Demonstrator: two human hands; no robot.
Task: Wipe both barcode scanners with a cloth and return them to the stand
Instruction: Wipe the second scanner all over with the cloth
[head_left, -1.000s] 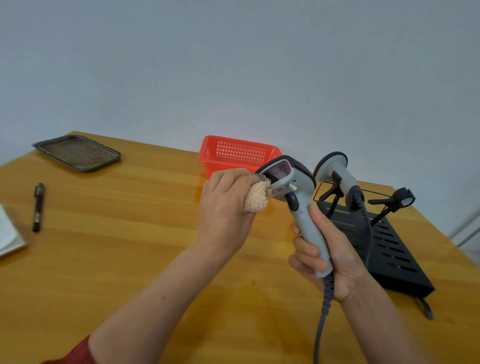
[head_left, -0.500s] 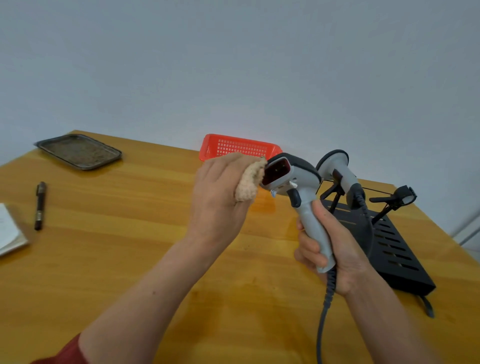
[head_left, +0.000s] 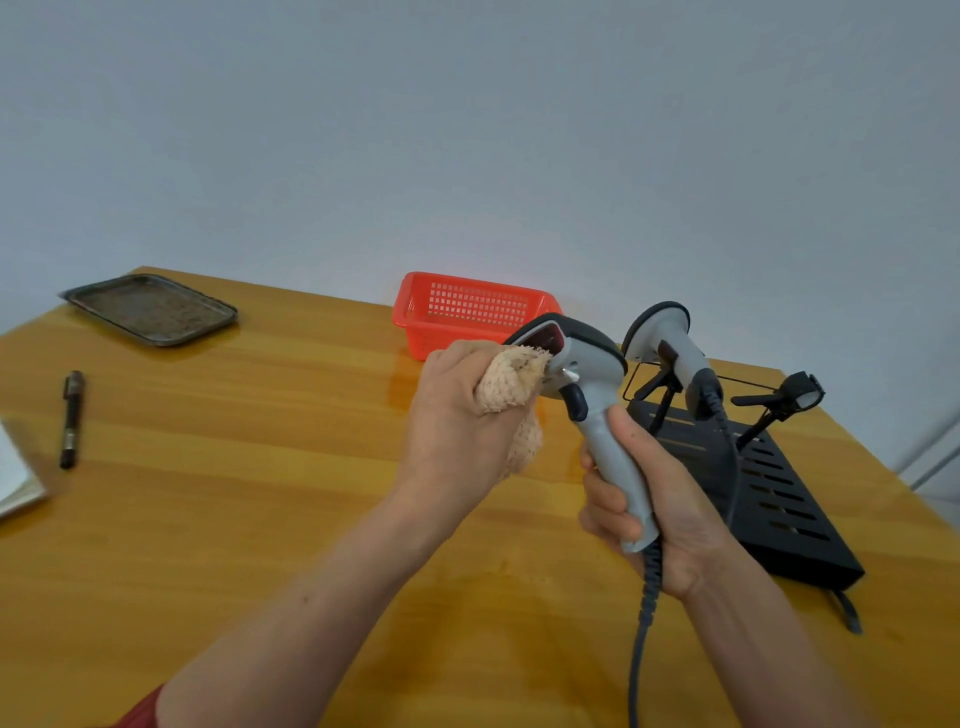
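While the right hand (head_left: 660, 499) is wrapped round the grey handle of the first scanner (head_left: 592, 395), holding it upright above the table (head_left: 260, 519) with the head tipped toward the person, the dark window faces the left hand (head_left: 462, 421) and can be reached squarely. That left hand is clenched round a bunched beige cloth (head_left: 511, 387), which it presses against the front of the scanner's head from about nine o'clock. The wad touches the lower edge of the window, and a loose tail hangs below the fist. I judge this to be the wiping of the first unit, with the handle gripped low so that the head is left bare for the cloth. Its coiled cable (head_left: 641, 623) drops from the butt toward six o'clock and out of view. The second scanner (head_left: 670, 348) sits in a cradle of the black stand (head_left: 769, 483), at roughly one o'clock from the right hand and apart from it, with no hand on it. An empty cradle (head_left: 802, 392) stands further along toward two o'clock, probably the place for the held unit. A red basket (head_left: 467, 306) lies at twelve o'clock beyond the left hand, and a metal tray (head_left: 150, 312) and a pen (head_left: 71, 418) lie far off around ten and nine o'clock.
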